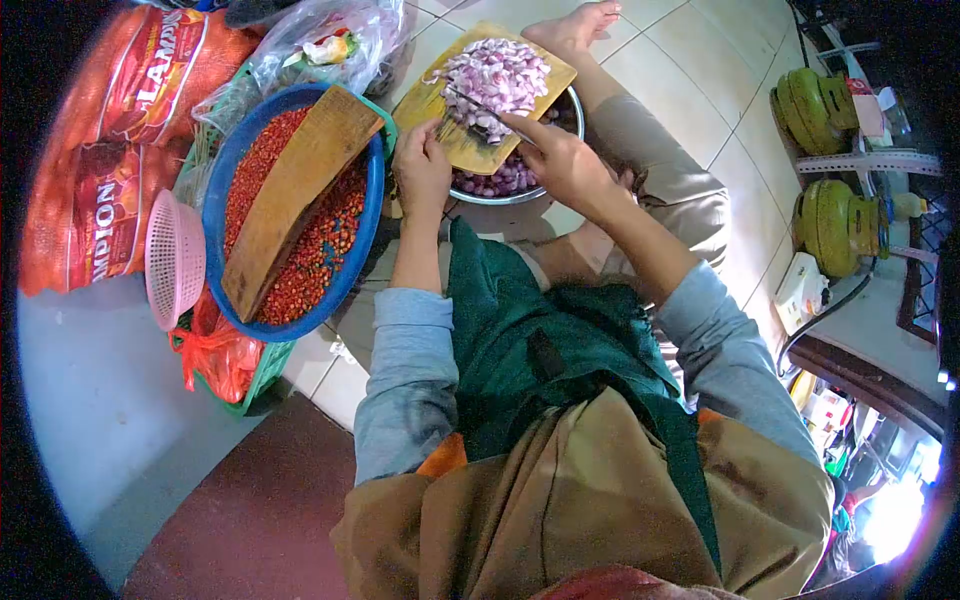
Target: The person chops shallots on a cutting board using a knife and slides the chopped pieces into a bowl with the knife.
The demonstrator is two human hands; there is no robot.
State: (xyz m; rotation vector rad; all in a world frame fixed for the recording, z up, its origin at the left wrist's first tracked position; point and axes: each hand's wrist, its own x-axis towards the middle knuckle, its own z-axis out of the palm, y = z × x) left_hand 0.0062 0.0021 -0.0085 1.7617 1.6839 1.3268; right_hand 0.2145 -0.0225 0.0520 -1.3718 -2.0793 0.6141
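A wooden cutting board (467,150) lies over a metal bowl (505,199), with a heap of chopped shallots (495,72) on its far half. My left hand (421,168) is closed at the board's near left corner, its fingertips partly hidden. In my right hand (568,168) is a knife (473,103), its dark blade reaching across the board along the near side of the heap. More shallot pieces (497,181) show in the bowl below the board.
Left of my hands stands a blue basin (374,215) of chopped red chilies (310,255), a wooden plank (295,205) across it. Beside it are a pink basket (174,262), red net sacks (120,160) and a plastic bag (345,50). Green gas cylinders (828,228) stand at right.
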